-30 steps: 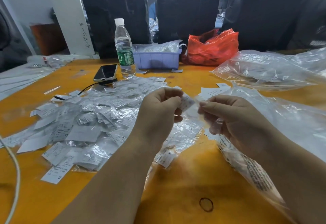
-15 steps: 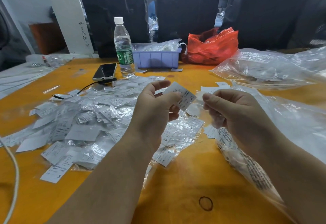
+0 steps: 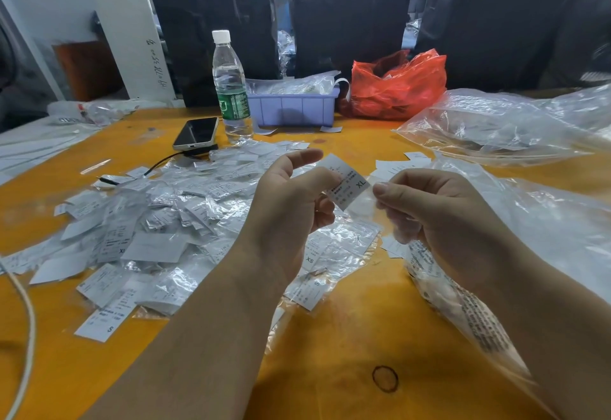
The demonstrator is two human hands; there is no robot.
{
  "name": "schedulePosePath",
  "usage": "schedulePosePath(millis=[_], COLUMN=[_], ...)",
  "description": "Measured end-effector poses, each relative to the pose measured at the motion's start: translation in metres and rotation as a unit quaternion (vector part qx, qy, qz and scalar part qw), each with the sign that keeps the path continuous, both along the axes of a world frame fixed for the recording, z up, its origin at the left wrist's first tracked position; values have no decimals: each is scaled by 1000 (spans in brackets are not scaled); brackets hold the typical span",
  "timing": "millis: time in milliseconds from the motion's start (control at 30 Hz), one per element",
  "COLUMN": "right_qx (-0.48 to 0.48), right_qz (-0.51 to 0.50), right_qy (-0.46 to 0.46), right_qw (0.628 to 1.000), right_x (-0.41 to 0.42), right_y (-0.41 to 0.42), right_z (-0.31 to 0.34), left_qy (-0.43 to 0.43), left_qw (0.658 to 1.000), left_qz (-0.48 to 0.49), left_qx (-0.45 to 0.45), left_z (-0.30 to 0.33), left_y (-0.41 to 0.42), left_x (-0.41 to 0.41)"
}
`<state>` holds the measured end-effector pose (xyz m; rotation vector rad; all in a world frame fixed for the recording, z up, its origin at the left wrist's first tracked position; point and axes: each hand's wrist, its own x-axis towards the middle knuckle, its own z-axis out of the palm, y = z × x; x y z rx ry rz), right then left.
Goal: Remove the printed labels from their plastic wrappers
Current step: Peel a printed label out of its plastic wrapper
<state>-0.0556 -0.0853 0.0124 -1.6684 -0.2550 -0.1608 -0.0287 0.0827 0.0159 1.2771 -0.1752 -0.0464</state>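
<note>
My left hand (image 3: 291, 208) pinches a white printed label (image 3: 347, 181) marked XL between thumb and fingers, above the middle of the orange table (image 3: 330, 337). My right hand (image 3: 439, 218) pinches a small clear plastic wrapper (image 3: 367, 208) just right of the label; its open end still touches the label's lower right corner. A wide pile of labels in wrappers (image 3: 148, 221) covers the table to the left. A few bare labels (image 3: 396, 166) lie beyond my right hand.
A water bottle (image 3: 230, 89), a phone (image 3: 196, 133) on a black cable, a purple bin (image 3: 292, 107) and a red bag (image 3: 396, 85) stand at the back. Large clear bags (image 3: 502, 125) spread along the right. A white cord (image 3: 26, 337) runs at the left edge.
My left hand has drawn the XL label out of the wrapper, up and to the left. The right hand has kept hold of the wrapper and stayed nearly still.
</note>
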Motion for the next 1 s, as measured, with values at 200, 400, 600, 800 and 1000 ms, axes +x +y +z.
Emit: schedulePosePath(millis=[200, 400, 600, 800, 1000], right_qx=[1, -33, -93, -90, -82], right_qz=[17, -7, -31, -50, -84], right_qy=[-9, -44, -70, -78, -87], right_qw=[1000, 998, 993, 992, 989], right_x=[-1, -2, -5, -5, -4], right_y=[-1, 0, 2, 5, 3], right_z=[0, 0, -1, 0, -1], left_qy=[-1, -7, -65, -68, -70], left_qw=[1000, 999, 992, 991, 993], left_qz=[3, 30, 58, 66, 13], left_qx=[10, 43, 88, 97, 94], left_z=[0, -1, -2, -3, -2], left_y=[-1, -2, -2, -3, -2], left_x=[0, -1, -3, -4, -4])
